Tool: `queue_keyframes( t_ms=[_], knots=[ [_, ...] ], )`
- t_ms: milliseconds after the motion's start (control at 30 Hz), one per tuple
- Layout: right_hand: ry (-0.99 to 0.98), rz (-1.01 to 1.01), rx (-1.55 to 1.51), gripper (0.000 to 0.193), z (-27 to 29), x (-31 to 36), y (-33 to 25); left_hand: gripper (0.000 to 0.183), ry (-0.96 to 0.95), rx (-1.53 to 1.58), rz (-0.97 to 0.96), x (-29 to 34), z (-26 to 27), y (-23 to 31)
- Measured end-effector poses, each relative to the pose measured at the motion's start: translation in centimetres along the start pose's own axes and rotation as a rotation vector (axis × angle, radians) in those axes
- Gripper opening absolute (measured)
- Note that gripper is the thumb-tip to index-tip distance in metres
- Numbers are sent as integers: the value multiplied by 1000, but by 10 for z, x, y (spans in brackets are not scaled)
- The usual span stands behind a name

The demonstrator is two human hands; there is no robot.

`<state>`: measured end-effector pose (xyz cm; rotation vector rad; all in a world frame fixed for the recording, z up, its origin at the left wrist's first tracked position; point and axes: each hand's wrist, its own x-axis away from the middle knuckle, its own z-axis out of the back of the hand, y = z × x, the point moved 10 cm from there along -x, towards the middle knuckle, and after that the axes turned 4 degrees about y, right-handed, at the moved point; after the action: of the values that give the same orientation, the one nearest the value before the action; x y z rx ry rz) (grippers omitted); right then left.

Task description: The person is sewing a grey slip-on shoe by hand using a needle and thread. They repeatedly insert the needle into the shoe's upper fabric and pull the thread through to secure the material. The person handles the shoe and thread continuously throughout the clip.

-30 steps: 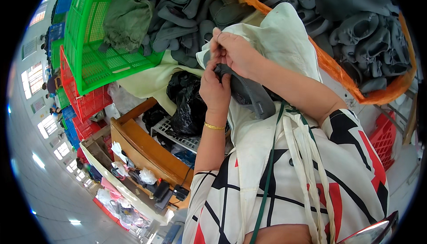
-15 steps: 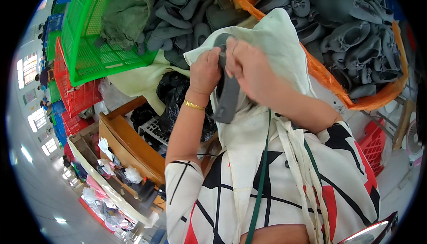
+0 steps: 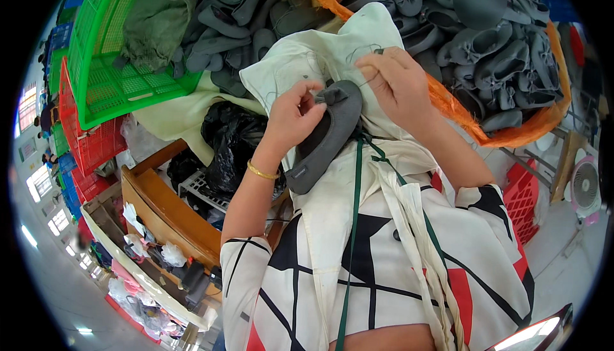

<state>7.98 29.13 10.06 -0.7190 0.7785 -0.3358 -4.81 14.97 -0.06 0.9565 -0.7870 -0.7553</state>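
Note:
A dark grey slip-on shoe (image 3: 326,140) with a small bow (image 3: 331,94) on its toe lies over the white apron (image 3: 332,204) on my lap. My left hand (image 3: 294,117) is closed on the shoe, thumb and forefinger pinched beside the bow. To the right of the toe, my right hand (image 3: 398,88) is raised and closed, its fingertips pinched on a fine dark thread that shows faintly toward the shoe. A dark band sits on one of its fingers. Loose thread (image 3: 361,51) loops over the white cloth beyond. Whether a needle is in the fingers is too small to tell.
Grey shoes (image 3: 224,18) lie heaped ahead beside a green crate (image 3: 105,88). An orange sack (image 3: 460,111) at the right holds more bowed shoes. A black plastic bag (image 3: 233,140) and a wooden drawer unit (image 3: 169,204) stand left; a fan (image 3: 584,184) is far right.
My hands have moved apart, the right one going right, away from the shoe. The shoe has turned so its bow and opening show. My view has shifted slightly.

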Motion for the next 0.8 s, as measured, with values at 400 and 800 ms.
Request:
queue_keyframes(
  t_ms=[400, 800],
  knots=[
    [-455, -211, 256, 11, 41, 60, 50, 15, -185, 218, 402, 11, -39, -48],
    [-466, -401, -297, 15, -51, 74, 52, 13, -148, 988, 692, 30, -55, -72]
  ],
)
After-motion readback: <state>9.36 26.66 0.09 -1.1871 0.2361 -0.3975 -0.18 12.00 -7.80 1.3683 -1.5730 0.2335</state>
